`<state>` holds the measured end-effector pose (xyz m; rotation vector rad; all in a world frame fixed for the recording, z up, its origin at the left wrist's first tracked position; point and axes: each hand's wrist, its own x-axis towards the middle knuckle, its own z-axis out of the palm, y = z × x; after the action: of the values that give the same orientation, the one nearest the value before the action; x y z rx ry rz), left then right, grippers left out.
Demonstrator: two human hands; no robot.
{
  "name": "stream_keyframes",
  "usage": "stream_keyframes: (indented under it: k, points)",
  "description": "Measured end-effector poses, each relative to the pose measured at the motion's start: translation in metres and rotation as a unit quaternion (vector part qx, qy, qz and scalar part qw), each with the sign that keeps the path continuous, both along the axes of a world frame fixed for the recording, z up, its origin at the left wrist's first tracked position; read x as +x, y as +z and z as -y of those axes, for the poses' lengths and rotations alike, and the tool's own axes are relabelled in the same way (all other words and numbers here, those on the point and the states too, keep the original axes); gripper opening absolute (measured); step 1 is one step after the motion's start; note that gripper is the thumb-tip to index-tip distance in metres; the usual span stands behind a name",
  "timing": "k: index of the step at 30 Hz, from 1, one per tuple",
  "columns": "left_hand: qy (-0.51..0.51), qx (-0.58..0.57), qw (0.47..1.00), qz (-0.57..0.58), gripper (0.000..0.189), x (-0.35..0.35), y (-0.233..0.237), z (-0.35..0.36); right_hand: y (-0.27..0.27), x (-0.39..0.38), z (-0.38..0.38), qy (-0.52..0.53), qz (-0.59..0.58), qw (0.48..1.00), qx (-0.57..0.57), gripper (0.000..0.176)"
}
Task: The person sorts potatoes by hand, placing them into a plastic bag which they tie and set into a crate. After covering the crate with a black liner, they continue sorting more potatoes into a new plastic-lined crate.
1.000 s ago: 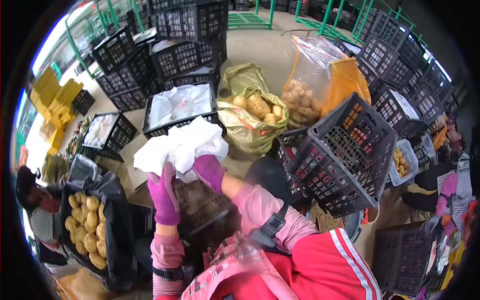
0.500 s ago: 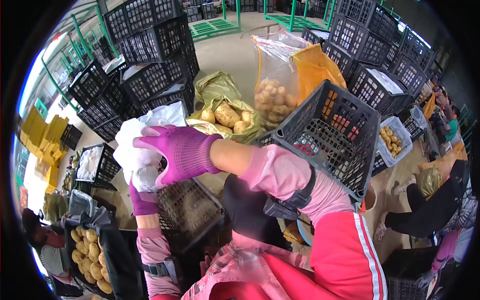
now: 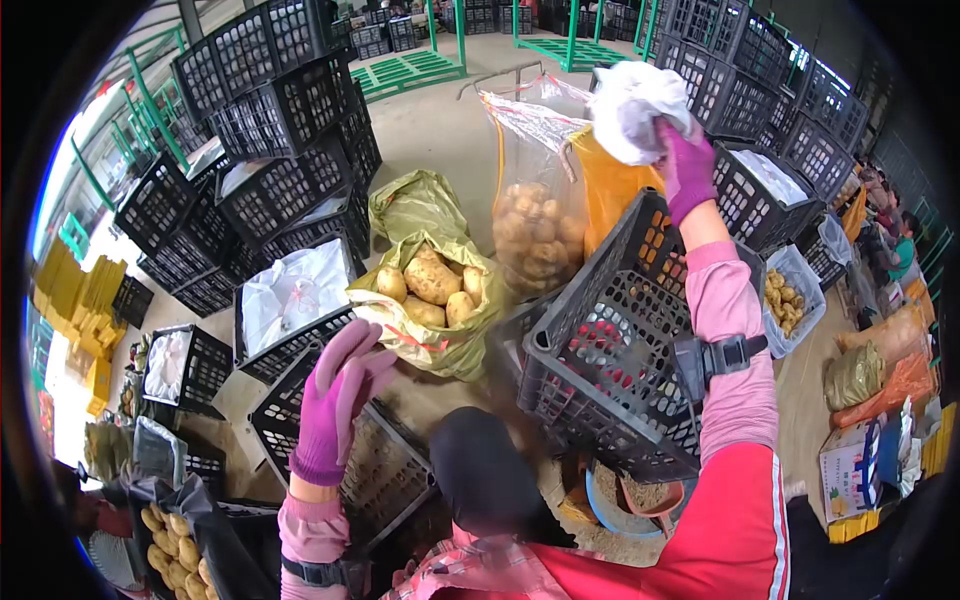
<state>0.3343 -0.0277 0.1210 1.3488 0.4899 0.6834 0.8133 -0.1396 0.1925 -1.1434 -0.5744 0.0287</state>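
My right hand (image 3: 688,170), in a purple glove, is closed on a bunched white plastic bag (image 3: 640,110), held up above the far side of an empty black crate (image 3: 620,370). My left hand (image 3: 335,400), also gloved in purple, is raised with its fingers apart and nothing in it. Beneath it lies another black crate (image 3: 385,480). Between my hands stands a green woven sack (image 3: 440,345) with large potatoes (image 3: 433,276) in its open mouth. Behind it is a clear mesh bag (image 3: 540,230) of potatoes beside an orange sack (image 3: 615,190).
Stacked black crates (image 3: 290,120) rise at the back left, with more stacks (image 3: 720,80) at the back right. A white-lined crate (image 3: 295,295) sits left of the green sack. A blue basin (image 3: 610,500) with a red scoop is near my knee. People sit at far right.
My right hand has swung from the left to the upper right with the white bag. My left hand has let go of the bag and opened. The person at the lower right has left view.
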Motion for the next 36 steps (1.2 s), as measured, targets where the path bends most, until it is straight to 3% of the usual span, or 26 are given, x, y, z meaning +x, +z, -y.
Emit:
stream_keyframes:
  k: [1, 4, 7, 8, 10, 11, 12, 14, 15, 16, 17, 18, 19, 21, 23, 26, 29, 30, 31, 32, 33, 34, 36]
  points:
    - [0.037, -0.028, 0.999, -0.013, 0.056, -0.006, -0.015, -0.007, -0.007, 0.032, -0.001, -0.079, -0.067, 0.994, 0.024, 0.046]
    - [0.124, -0.121, 0.981, -0.086, 0.045, -0.044, -0.055, -0.031, -0.034, 0.082, -0.02, -0.119, -0.134, 0.978, 0.104, 0.045]
    - [0.215, -0.179, 0.957, -0.082, 0.041, -0.087, -0.095, -0.045, -0.08, 0.149, -0.072, -0.066, -0.196, 0.953, 0.222, 0.042]
    - [0.246, -0.197, 0.946, -0.077, 0.04, -0.099, -0.102, -0.051, -0.094, 0.166, -0.089, -0.101, -0.258, 0.94, 0.197, 0.039]
    - [0.278, -0.21, 0.933, -0.091, 0.039, -0.115, -0.108, -0.056, -0.144, 0.22, -0.106, -0.227, -0.26, 0.936, -0.073, 0.039]
    - [0.303, -0.222, 0.922, -0.098, 0.038, -0.127, -0.113, -0.05, -0.161, 0.234, -0.105, -0.273, -0.144, 0.9, -0.308, 0.039]
    - [0.319, -0.214, 0.916, -0.114, 0.038, -0.133, -0.118, -0.047, -0.174, 0.242, -0.103, -0.317, -0.018, 0.792, -0.522, 0.04]
    - [0.317, -0.22, 0.911, -0.147, 0.039, -0.15, -0.145, -0.045, -0.198, 0.269, -0.106, -0.287, 0.134, 0.642, -0.698, 0.039]
    - [0.318, -0.192, 0.905, -0.208, 0.041, -0.149, -0.157, -0.041, -0.211, 0.295, -0.111, -0.238, 0.183, 0.596, -0.745, 0.035]
    - [0.262, -0.082, 0.914, -0.298, 0.045, -0.16, -0.183, -0.037, -0.224, 0.32, -0.103, -0.22, 0.205, 0.57, -0.764, 0.036]
    - [0.207, 0.036, 0.905, -0.37, 0.049, -0.161, -0.204, -0.026, -0.224, 0.317, -0.098, -0.214, 0.211, 0.571, -0.764, 0.037]
    - [0.125, 0.119, 0.871, -0.461, 0.061, -0.15, -0.191, -0.012, -0.225, 0.318, -0.093, -0.208, 0.215, 0.575, -0.761, 0.038]
    - [0.009, 0.227, 0.812, -0.538, 0.073, -0.151, -0.199, -0.002, -0.224, 0.321, -0.091, -0.206, 0.217, 0.584, -0.755, 0.039]
    - [-0.157, 0.195, 0.704, -0.664, 0.09, -0.154, -0.242, 0.028, -0.221, 0.328, -0.086, -0.212, 0.208, 0.616, -0.73, 0.042]
    - [-0.217, 0.162, 0.646, -0.714, 0.067, -0.148, -0.264, 0.058, -0.211, 0.338, -0.079, -0.222, 0.203, 0.652, -0.696, 0.046]
    - [-0.109, 0.149, 0.696, -0.694, 0.045, -0.165, -0.292, 0.071, -0.173, 0.325, -0.078, -0.234, 0.232, 0.695, -0.639, 0.051]
    - [-0.063, 0.183, 0.725, -0.661, 0.036, -0.172, -0.273, 0.054, -0.096, 0.266, -0.076, -0.233, 0.354, 0.702, -0.572, 0.05]
    - [-0.03, 0.197, 0.739, -0.644, 0.033, -0.173, -0.25, 0.043, -0.07, 0.265, -0.083, -0.203, 0.398, 0.731, -0.515, 0.049]
    - [0.002, 0.206, 0.752, -0.626, 0.03, -0.177, -0.225, 0.036, -0.043, 0.26, -0.091, -0.17, 0.441, 0.754, -0.457, 0.049]
    - [0.021, 0.245, 0.756, -0.606, 0.03, -0.182, -0.199, 0.021, 0.0, 0.201, -0.102, -0.11, 0.455, 0.777, -0.42, 0.05]
    - [0.041, 0.287, 0.759, -0.583, 0.029, -0.185, -0.174, 0.009, 0.022, 0.193, -0.13, -0.02, 0.448, 0.834, -0.321, 0.048]
    - [0.066, 0.302, 0.768, -0.561, 0.03, -0.192, -0.155, 0.007, 0.048, 0.183, -0.156, 0.131, 0.472, 0.831, -0.264, 0.048]
    - [0.083, 0.321, 0.775, -0.538, 0.03, -0.203, -0.113, -0.007, 0.062, -0.021, -0.165, 0.212, 0.547, 0.783, -0.206, 0.044]
